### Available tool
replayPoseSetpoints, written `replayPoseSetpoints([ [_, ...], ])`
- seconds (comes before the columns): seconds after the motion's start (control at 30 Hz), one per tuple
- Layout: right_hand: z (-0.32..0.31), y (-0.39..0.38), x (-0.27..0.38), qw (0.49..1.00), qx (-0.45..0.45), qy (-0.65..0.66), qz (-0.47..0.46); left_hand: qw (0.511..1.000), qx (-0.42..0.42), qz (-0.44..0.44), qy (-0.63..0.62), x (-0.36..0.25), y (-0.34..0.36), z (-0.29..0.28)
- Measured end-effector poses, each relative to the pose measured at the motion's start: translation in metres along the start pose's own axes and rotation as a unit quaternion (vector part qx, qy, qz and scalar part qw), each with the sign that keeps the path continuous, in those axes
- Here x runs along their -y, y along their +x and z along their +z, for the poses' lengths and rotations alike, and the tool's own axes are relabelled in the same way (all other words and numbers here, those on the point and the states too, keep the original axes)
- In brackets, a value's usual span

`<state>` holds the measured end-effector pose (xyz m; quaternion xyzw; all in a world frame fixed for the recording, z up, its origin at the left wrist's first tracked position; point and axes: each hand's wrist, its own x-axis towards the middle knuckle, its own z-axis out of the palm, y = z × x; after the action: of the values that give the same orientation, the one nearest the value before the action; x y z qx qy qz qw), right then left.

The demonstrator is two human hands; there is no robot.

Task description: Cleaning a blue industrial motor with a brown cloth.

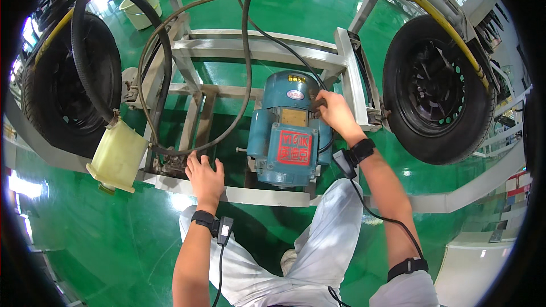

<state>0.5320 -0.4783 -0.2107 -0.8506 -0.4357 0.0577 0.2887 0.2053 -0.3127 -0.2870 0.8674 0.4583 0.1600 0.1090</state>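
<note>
A blue-green electric motor (294,162) with a red label plate sits on the grey metal frame (267,196) in front of me. My right hand (337,115) is at the motor's upper right side. Its fingers are curled in against the housing, and their tips are partly hidden, so what they grip cannot be made out. My left hand (205,177) is open, its fingers apart over the front rail left of the motor. Just beyond those fingertips runs a thin dark hose (223,137), looping over the frame.
Black-tyred wheels stand at the left (71,85) and right (441,91). A yellowish plastic reservoir (118,156) with a thick black hose (85,71) hangs at the left. Yellow tubes (435,8) cross above. A pale bucket (141,7) is on the green floor farther back.
</note>
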Motion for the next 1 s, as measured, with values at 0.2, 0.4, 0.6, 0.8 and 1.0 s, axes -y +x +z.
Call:
replayPoseSetpoints([
  [0.2,0.005,0.007,0.02,0.991,-0.019,0.116,-0.061,1.0,0.024,0.008,0.006,-0.003,0.001,0.002],
  [0.4,-0.003,0.006,0.022,0.998,0.056,0.019,-0.025,1.0,0.027,-0.01,-0.001,0.001,0.002,0.005],
  [0.6,0.012,0.008,0.033,0.998,-0.001,0.025,-0.059,1.0,0.021,-0.005,0.016,0.002,0.002,0.003],
  [0.8,0.001,0.019,0.022,1.0,0.02,0.003,0.005,0.999,0.04,-0.01,-0.011,-0.002,0.002,0.003],
  [1.0,0.008,0.015,0.037,0.996,0.051,-0.004,-0.074,0.999,0.044,-0.014,0.016,-0.002,-0.001,0.004],
])
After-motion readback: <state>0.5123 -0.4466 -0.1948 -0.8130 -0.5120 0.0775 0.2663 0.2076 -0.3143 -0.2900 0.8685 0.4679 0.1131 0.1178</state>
